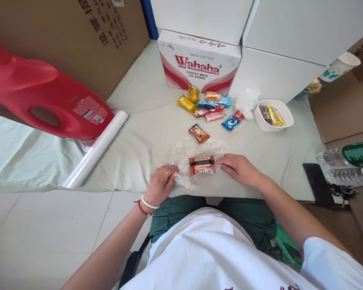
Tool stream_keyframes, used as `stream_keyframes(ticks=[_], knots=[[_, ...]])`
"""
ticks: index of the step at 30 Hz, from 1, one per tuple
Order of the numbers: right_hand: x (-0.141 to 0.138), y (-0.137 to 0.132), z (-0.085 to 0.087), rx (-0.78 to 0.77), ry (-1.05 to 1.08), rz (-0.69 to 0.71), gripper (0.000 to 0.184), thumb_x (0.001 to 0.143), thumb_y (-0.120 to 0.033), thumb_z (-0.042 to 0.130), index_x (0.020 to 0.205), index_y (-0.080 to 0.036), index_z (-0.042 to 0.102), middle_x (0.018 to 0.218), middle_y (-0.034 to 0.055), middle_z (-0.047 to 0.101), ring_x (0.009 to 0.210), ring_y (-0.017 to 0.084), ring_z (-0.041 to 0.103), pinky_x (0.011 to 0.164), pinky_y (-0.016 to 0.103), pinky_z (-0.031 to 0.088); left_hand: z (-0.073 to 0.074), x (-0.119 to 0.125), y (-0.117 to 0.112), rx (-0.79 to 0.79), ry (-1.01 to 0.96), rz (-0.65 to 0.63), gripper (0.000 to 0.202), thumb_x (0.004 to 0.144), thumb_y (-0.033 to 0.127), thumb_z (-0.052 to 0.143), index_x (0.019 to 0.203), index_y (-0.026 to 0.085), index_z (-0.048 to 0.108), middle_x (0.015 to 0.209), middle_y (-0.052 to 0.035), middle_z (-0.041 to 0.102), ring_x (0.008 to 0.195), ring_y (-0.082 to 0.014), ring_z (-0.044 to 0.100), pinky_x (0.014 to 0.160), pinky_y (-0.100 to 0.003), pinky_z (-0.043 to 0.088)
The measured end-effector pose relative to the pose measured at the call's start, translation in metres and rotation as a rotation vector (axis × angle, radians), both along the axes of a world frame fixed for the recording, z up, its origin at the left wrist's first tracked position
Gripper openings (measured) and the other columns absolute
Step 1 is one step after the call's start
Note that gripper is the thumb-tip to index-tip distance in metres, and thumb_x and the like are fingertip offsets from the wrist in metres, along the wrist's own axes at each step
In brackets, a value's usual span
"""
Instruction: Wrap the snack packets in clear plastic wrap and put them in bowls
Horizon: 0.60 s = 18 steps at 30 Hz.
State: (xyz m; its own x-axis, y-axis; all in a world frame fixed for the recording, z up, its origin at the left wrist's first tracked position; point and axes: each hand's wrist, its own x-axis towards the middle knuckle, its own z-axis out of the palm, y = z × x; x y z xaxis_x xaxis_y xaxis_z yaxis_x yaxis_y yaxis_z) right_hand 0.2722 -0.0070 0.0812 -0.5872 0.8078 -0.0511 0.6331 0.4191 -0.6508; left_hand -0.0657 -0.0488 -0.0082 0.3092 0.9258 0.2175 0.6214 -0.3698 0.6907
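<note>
A brown snack packet [202, 166] lies on clear film [183, 155] on the bench [145, 149], between both hands' fingers. The left hand [162, 182], apart from the packet, pinches the film's edge; the right hand [238, 168] pinches film just beside the packet's right end. Beyond are another brown packet [199, 133], a white tub [287, 124] and a Wahaha box [199, 66].

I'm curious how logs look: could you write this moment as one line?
left hand grip: clear film, left side | right hand grip: film beside brown packet | white tub: holding packets
</note>
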Motion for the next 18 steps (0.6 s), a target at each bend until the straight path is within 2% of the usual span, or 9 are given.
stream_keyframes(ticks=[4, 7, 10, 13, 16, 18], knots=[[-0.003, 0.039, -0.013, -0.198, 0.003, -0.104, 0.03, 0.102, -0.038, 0.052, 0.102, -0.019, 0.076, 0.084, 0.0017, 0.073, 0.075, 0.017, 0.063, 0.071, 0.027, 0.045, 0.004, 0.004, 0.013, -0.07, -0.019, 0.19, 0.035, 0.107, 0.044, 0.039, 0.096, 0.023, 0.065, 0.096, -0.0082, 0.076, 0.092, -0.0223, 0.072, 0.085, -0.039, 0.057], [-0.002, 0.055, -0.028, -0.275, -0.117, -0.165, 0.028, 0.099, -0.039, 0.056, 0.098, -0.018, 0.075, 0.072, -0.0019, 0.064, 0.065, 0.015, 0.054, 0.062, 0.025, 0.037, 0.002, 0.008, 0.017, -0.038, 0.001, 0.246, 0.035, 0.107, 0.044, 0.039, 0.092, 0.024, 0.063, 0.09, -0.0065, 0.074, 0.087, -0.0221, 0.07, 0.082, -0.038, 0.056], [-0.002, 0.058, -0.028, -0.149, -0.337, -0.156, 0.017, 0.097, -0.028, 0.06, 0.096, -0.019, 0.074, 0.082, 0.0014, 0.068, 0.072, 0.016, 0.057, 0.065, 0.027, 0.037, -0.001, 0.011, 0.015, 0.036, 0.019, 0.255, 0.03, 0.107, 0.04, 0.042, 0.092, 0.024, 0.062, 0.094, -0.0059, 0.075, 0.093, -0.0223, 0.07, 0.099, -0.045, 0.053], [-0.01, 0.049, -0.008, 0.078, -0.503, -0.238, 0.019, 0.099, -0.023, 0.056, 0.1, -0.019, 0.075, 0.103, 0.0099, 0.07, 0.093, 0.024, 0.062, 0.068, 0.031, 0.04, -0.003, 0.014, 0.01, 0.067, 0.034, 0.243, 0.024, 0.105, 0.041, 0.047, 0.098, 0.024, 0.063, 0.102, -0.0062, 0.076, 0.104, -0.0231, 0.07, 0.117, -0.053, 0.041], [-0.033, 0.031, 0.014, 0.288, -0.457, -0.361, 0.033, 0.108, -0.031, 0.043, 0.112, -0.019, 0.074, 0.108, 0.0128, 0.068, 0.102, 0.028, 0.063, 0.073, 0.034, 0.044, -0.003, 0.016, 0.009, 0.039, 0.054, 0.257, 0.022, 0.1, 0.045, 0.056, 0.104, 0.024, 0.064, 0.107, -0.0071, 0.076, 0.11, -0.0244, 0.07, 0.12, -0.055, 0.039], [-0.053, 0.018, 0.017, 0.286, -0.376, -0.288, 0.038, 0.11, -0.035, 0.039, 0.119, -0.022, 0.073, 0.105, 0.0102, 0.068, 0.096, 0.024, 0.065, 0.074, 0.033, 0.047, -0.004, 0.017, 0.01, 0.022, 0.071, 0.26, 0.02, 0.098, 0.043, 0.058, 0.101, 0.025, 0.066, 0.108, -0.0073, 0.076, 0.113, -0.0254, 0.069, 0.121, -0.056, 0.039]])
